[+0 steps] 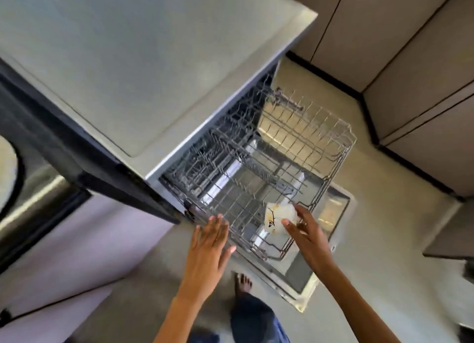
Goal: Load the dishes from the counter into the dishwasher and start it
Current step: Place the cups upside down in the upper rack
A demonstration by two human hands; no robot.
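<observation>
Cup [279, 218], white, held in right hand [304, 229] over pulled-out rack [333, 168] at lower centre; left hand [209, 242] flat, fingers spread, beside rack edge. Best inverted between tines.

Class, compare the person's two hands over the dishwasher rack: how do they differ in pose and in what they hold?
The right hand grips a white cup; the left hand holds nothing. The left hand's fingers are straight, the right hand's curled. Both reach over the rack.
</observation>
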